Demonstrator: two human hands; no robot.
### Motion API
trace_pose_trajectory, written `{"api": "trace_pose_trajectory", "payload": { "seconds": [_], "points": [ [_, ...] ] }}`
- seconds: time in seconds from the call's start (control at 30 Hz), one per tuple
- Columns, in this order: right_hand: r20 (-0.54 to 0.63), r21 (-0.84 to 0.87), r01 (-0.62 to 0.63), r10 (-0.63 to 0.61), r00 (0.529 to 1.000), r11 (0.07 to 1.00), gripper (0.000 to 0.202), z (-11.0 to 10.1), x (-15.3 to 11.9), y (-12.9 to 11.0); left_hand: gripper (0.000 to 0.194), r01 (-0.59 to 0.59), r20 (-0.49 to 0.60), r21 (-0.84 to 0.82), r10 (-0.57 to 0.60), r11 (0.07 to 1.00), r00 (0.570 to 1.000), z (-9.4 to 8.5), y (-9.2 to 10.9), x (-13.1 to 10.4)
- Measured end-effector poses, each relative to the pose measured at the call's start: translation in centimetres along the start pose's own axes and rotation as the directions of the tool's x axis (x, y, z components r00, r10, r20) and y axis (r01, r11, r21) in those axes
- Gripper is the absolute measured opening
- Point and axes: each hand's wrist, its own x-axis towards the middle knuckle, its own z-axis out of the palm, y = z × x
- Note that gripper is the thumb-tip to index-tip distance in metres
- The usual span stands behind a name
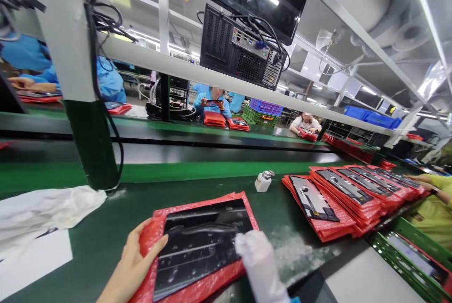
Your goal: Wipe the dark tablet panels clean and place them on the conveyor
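One black panel (203,242), lower centre, is best steadied by the left hand's (136,258) edge grasp; the right hand's (259,260) cloth-hidden fingers cannot be judged.

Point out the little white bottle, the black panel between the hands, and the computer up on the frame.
White bottle (263,183): head view, on its body.
Black panel (201,239): head view, on its glossy face.
Computer (219,42): head view, on its dark casing.
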Motion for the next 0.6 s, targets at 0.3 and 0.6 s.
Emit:
{"api": "trace_pose_trajectory", "payload": {
  "seconds": [0.3, 0.6],
  "points": [
    [0.387, 0.529, -0.138, -0.093, 0.917, 0.837, 0.021, -6.0, 12.7, 4.4, 0.057, -0.195, 0.04, 0.201, 0.191, 0.96, 0.981, -2.0, 2.9, 0.6],
    [0.475, 0.709, -0.125, -0.339, 0.812, 0.694, 0.032, -0.7, 18.4, -0.8, 0.048, -0.257, -0.128, 0.164, 0.279, 0.952, 0.952, -0.4, 5.4, 1.1]
  ]
}}
